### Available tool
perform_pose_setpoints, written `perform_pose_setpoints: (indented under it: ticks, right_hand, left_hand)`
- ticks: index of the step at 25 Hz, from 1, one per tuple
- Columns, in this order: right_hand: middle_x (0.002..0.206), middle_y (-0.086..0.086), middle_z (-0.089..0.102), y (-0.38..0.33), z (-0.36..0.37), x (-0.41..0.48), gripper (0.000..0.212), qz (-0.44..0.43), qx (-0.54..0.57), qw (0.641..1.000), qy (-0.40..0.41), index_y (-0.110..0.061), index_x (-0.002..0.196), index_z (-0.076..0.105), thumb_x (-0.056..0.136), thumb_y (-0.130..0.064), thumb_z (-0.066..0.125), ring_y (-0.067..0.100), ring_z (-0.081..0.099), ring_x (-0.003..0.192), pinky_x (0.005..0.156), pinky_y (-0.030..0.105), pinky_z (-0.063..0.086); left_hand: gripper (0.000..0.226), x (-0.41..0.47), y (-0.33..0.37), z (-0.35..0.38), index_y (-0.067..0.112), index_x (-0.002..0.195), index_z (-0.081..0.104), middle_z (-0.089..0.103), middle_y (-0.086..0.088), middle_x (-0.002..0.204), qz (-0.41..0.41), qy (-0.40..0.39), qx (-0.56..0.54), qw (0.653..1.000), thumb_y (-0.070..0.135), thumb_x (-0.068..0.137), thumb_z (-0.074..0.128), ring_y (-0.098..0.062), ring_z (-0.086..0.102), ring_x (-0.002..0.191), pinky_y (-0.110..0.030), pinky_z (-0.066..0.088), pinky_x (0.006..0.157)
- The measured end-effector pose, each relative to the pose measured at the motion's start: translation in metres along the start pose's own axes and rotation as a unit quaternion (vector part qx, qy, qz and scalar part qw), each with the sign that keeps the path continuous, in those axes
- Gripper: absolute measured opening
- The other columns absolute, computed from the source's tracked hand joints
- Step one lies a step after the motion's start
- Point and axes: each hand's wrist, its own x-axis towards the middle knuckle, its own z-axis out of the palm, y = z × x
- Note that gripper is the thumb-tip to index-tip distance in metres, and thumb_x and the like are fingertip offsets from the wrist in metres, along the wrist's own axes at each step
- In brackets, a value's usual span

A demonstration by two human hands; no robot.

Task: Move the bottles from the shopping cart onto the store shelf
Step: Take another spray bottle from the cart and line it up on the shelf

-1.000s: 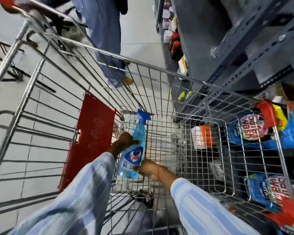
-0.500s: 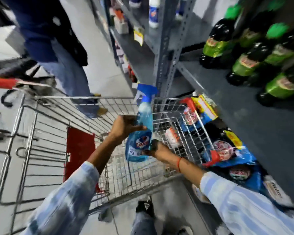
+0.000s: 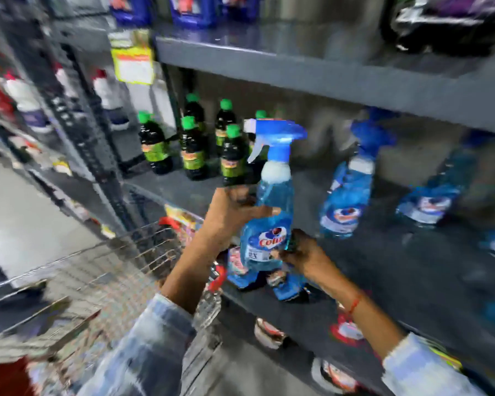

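Blue spray bottle hangs upright at frame centre, over the shelf edge. The left hand has fingers clamped on its waist; the right hand pinches its base. Best set it down level beside the shelved spray bottles.

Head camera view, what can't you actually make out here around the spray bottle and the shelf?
- Spray bottle: small label print too blurred; base hidden by right hand.
- Blue bottles on shelf: labels smeared by motion blur.
- Shopping cart: contents blurred, cut off by the bottom edge.
- Yellow price tag: unreadable.
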Motion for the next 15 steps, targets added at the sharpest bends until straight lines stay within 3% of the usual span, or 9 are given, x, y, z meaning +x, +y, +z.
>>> perform_pose_setpoints:
  ticks: [2, 4, 6, 9, 11, 13, 15]
  right_hand:
    - [0.109, 0.010, 0.059, 0.013, -0.048, -0.028, 0.033, 0.012, 0.018, 0.998, 0.058, -0.001, 0.107, 0.054, 0.077, 0.003, 0.067, -0.020, 0.059, 0.070, 0.071, 0.002, 0.049]
    - [0.113, 0.013, 0.060, 0.024, -0.087, -0.057, 0.039, 0.035, 0.027, 0.992, 0.116, 0.006, 0.116, 0.053, 0.078, 0.008, 0.063, -0.017, 0.061, 0.070, 0.071, 0.002, 0.049]
    - [0.113, 0.014, 0.063, 0.038, -0.122, -0.083, 0.039, 0.064, 0.032, 0.982, 0.176, 0.004, 0.116, 0.054, 0.078, 0.004, 0.065, -0.006, 0.064, 0.077, 0.072, 0.007, 0.052]
    - [0.111, 0.010, 0.066, 0.057, -0.157, -0.108, 0.033, 0.094, 0.020, 0.963, 0.253, -0.005, 0.110, 0.058, 0.079, -0.008, 0.068, 0.017, 0.062, 0.096, 0.089, 0.030, 0.050]
    - [0.109, 0.009, 0.065, 0.066, -0.177, -0.118, 0.029, 0.103, 0.021, 0.951, 0.291, -0.007, 0.108, 0.059, 0.079, -0.008, 0.068, 0.020, 0.060, 0.100, 0.095, 0.038, 0.047]
    - [0.113, 0.014, 0.066, 0.076, -0.193, -0.117, 0.031, 0.107, 0.003, 0.941, 0.320, -0.003, 0.109, 0.058, 0.079, -0.009, 0.068, 0.021, 0.061, 0.100, 0.097, 0.040, 0.047]
    - [0.118, 0.019, 0.065, 0.081, -0.204, -0.111, 0.037, 0.110, -0.017, 0.937, 0.330, 0.000, 0.112, 0.056, 0.080, -0.012, 0.068, 0.028, 0.062, 0.104, 0.100, 0.047, 0.047]
  left_hand:
    - [0.033, 0.014, -0.001, 0.054, -0.009, 0.092, 0.065, 0.072, -0.009, 0.078, 0.016, -0.056, 0.004, 0.998, -0.006, 0.061, 0.078, -0.015, 0.064, 0.074, -0.032, 0.057, 0.072]
    - [0.036, 0.023, -0.001, 0.101, -0.011, 0.093, 0.066, 0.071, -0.013, 0.083, 0.003, -0.105, 0.004, 0.994, -0.005, 0.059, 0.079, -0.019, 0.063, 0.078, -0.037, 0.057, 0.076]
    - [0.034, 0.030, -0.001, 0.148, -0.002, 0.093, 0.068, 0.075, 0.003, 0.072, -0.014, -0.165, -0.006, 0.986, -0.010, 0.060, 0.076, -0.010, 0.067, 0.071, -0.026, 0.059, 0.067]
    - [0.035, 0.037, -0.007, 0.205, 0.003, 0.090, 0.066, 0.073, 0.014, 0.063, -0.018, -0.218, 0.001, 0.976, -0.014, 0.061, 0.074, 0.002, 0.066, 0.064, -0.013, 0.054, 0.059]
    - [0.035, 0.045, -0.015, 0.235, 0.004, 0.089, 0.065, 0.074, 0.007, 0.072, -0.026, -0.234, 0.009, 0.972, -0.014, 0.061, 0.074, -0.001, 0.067, 0.067, -0.014, 0.055, 0.062]
    - [0.040, 0.051, -0.022, 0.254, -0.003, 0.099, 0.064, 0.072, -0.010, 0.092, -0.033, -0.253, 0.006, 0.967, -0.012, 0.062, 0.075, -0.009, 0.069, 0.076, -0.021, 0.059, 0.071]
    - [0.043, 0.059, -0.027, 0.266, -0.005, 0.105, 0.062, 0.067, -0.015, 0.103, -0.038, -0.246, 0.001, 0.969, -0.012, 0.064, 0.074, -0.002, 0.069, 0.070, -0.018, 0.058, 0.066]
